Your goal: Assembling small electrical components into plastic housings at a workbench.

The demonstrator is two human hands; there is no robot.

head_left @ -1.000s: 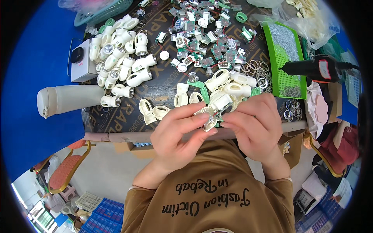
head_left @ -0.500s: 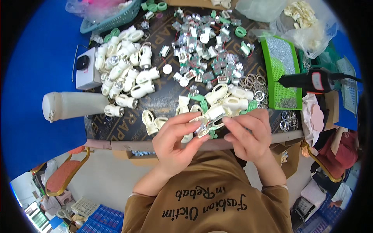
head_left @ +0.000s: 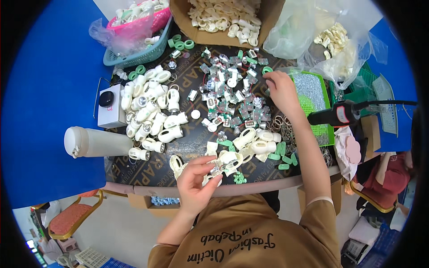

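"Cream half-shell (head_left: 219, 171): where did you have it?"

"Over the table (head_left: 138, 169), near its front edge, pinched between thumb and fingers of my left hand (head_left: 195, 182), a silvery part (head_left: 216, 167) in it. My right hand (head_left: 283, 91) was stretched out to a green ring (head_left: 267, 70); its fingers were bent, but I couldn't tell whether they gripped it."

"What did that step call for?"

"I judged it wanted a light, steady pinch on the left, the shell level so the silvery part wouldn't tip out, and a reach that didn't brush the circuit boards (head_left: 245, 110)."

"And the counts?"

"One black corded tool (head_left: 335, 115), one white bottle (head_left: 103, 142), one bright green tray (head_left: 331, 134), one pink basket (head_left: 163, 18). I made out at least six green rings, counting the one by my right hand. The white torches (head_left: 171, 133) and the circuit boards overlapped too much for me to count."
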